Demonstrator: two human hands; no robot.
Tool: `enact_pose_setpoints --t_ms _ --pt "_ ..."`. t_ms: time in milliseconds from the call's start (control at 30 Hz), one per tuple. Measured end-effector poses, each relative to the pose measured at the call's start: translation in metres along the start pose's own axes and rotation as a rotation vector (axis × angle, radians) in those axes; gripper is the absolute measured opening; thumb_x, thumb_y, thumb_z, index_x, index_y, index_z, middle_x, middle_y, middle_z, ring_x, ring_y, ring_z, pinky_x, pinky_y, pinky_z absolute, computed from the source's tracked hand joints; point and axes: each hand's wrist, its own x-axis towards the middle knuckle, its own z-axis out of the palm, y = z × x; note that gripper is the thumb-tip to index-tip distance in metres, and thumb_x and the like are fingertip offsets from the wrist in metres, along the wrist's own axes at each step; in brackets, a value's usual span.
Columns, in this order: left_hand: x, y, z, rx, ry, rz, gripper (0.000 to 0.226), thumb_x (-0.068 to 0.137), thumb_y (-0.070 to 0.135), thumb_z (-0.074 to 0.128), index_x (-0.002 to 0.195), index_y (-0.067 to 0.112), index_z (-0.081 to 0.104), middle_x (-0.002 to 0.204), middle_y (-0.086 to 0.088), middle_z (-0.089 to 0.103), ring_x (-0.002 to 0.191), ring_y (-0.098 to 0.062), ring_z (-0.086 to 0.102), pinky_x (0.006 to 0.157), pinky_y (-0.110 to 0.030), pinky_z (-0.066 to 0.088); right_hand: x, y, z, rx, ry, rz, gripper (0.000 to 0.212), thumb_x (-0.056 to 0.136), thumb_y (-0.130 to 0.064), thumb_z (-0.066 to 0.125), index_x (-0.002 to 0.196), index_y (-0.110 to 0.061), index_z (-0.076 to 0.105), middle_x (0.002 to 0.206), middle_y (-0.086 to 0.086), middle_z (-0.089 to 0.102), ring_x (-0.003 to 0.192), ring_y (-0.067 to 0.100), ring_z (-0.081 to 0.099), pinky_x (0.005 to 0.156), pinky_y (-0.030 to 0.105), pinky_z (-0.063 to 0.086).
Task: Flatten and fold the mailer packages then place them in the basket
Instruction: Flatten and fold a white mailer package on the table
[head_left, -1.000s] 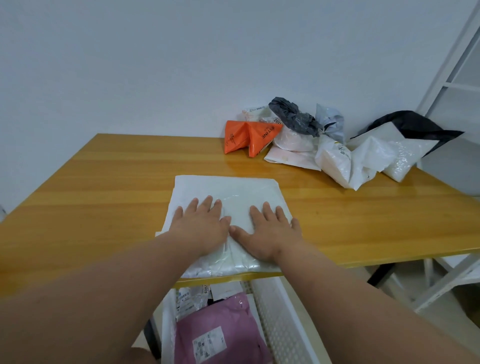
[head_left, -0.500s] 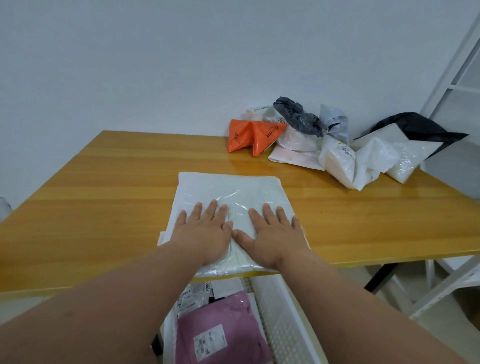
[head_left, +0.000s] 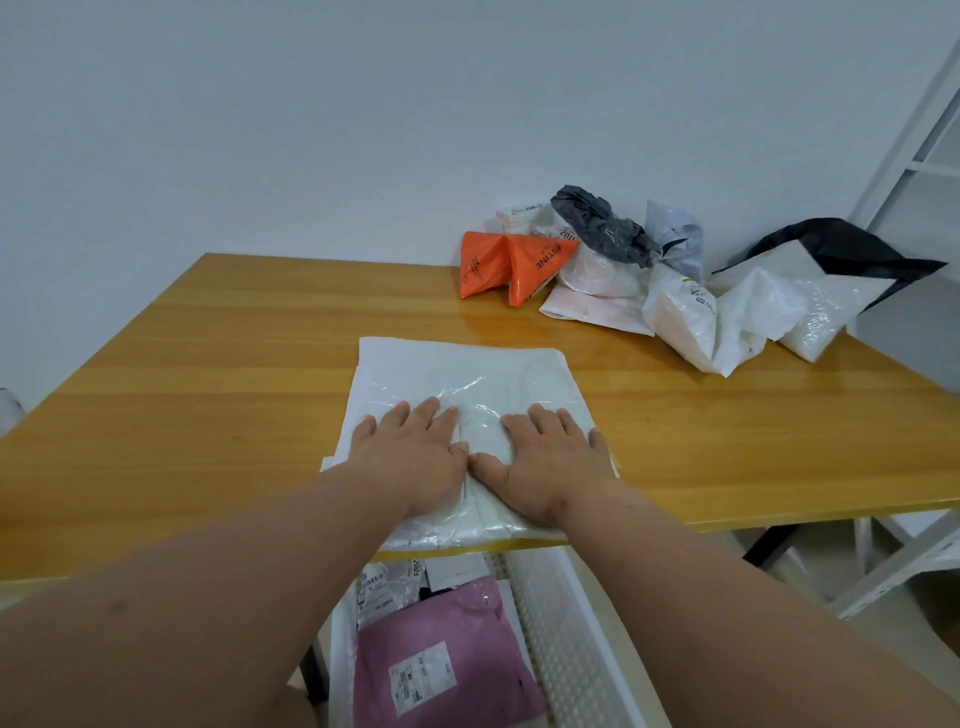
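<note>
Nearest, below the front edge of the wooden table (head_left: 218, 364): a white perforated basket (head_left: 561, 613), holding a pink mailer (head_left: 447, 660) with a white shipping label, and behind it, toward the table edge, what look like other folded packages with printed labels, partly hidden and hard to tell apart. On the table, at its front edge directly above the basket: a white mailer (head_left: 462, 379), flattened, its near end just overhanging the edge, with a second layer peeking out along its left side. Pressed flat on the near half of that mailer: left hand (head_left: 410, 452) and right hand (head_left: 545, 457), side by side, palms down, fingers straight and slightly spread, thumbs almost touching, gripping nothing. Farther back, toward the table's far right corner against the wall: a loose heap of unflattened packages, with an orange mailer (head_left: 509, 262) at its left, a crumpled grey bag (head_left: 597, 223) on top, puffy white mailers (head_left: 727, 317) to the right, and a black and white bag (head_left: 831, 260) at the far right end.
</note>
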Motion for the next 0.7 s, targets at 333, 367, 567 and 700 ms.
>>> enact_pose_setpoints --t_ms 333,367,567,700 --pt "0.040 -0.004 -0.023 0.075 0.106 -0.026 0.051 0.103 0.046 0.017 0.148 0.027 0.028 0.146 0.000 0.034 0.132 -0.027 0.033 0.103 -0.048 0.028 0.040 -0.011 -0.019 -0.129 0.170 0.018 0.068 0.095 -0.067 0.018 0.148 -0.025 0.027 0.148 0.005 0.039 0.137 0.030 0.034 0.115 0.054 0.018" --pt "0.044 -0.004 -0.023 0.116 0.125 -0.024 0.047 0.103 0.045 0.018 0.141 0.026 0.039 0.138 -0.002 0.039 0.127 -0.026 0.037 0.100 -0.047 0.030 0.046 -0.012 -0.019 -0.141 0.172 0.017 0.071 0.094 -0.068 0.016 0.151 -0.027 0.023 0.149 0.006 0.038 0.137 0.031 0.034 0.115 0.054 0.018" --pt "0.055 -0.012 -0.013 0.152 0.286 0.038 0.045 0.103 0.045 0.023 0.129 0.024 0.052 0.131 -0.004 0.042 0.123 -0.025 0.038 0.103 -0.041 0.029 0.060 -0.005 -0.013 -0.258 0.147 -0.004 0.067 0.093 -0.069 0.012 0.144 -0.032 0.034 0.143 0.007 0.036 0.132 0.030 0.031 0.111 0.053 0.020" --pt "0.062 -0.017 0.000 -0.006 0.239 0.046 0.047 0.102 0.046 0.023 0.141 0.024 0.037 0.163 -0.004 0.005 0.150 -0.029 -0.003 0.121 -0.046 0.003 0.067 -0.002 -0.010 -0.202 0.124 -0.052 0.070 0.094 -0.068 0.012 0.149 -0.029 0.029 0.161 0.006 0.009 0.147 0.032 0.006 0.118 0.056 0.006"
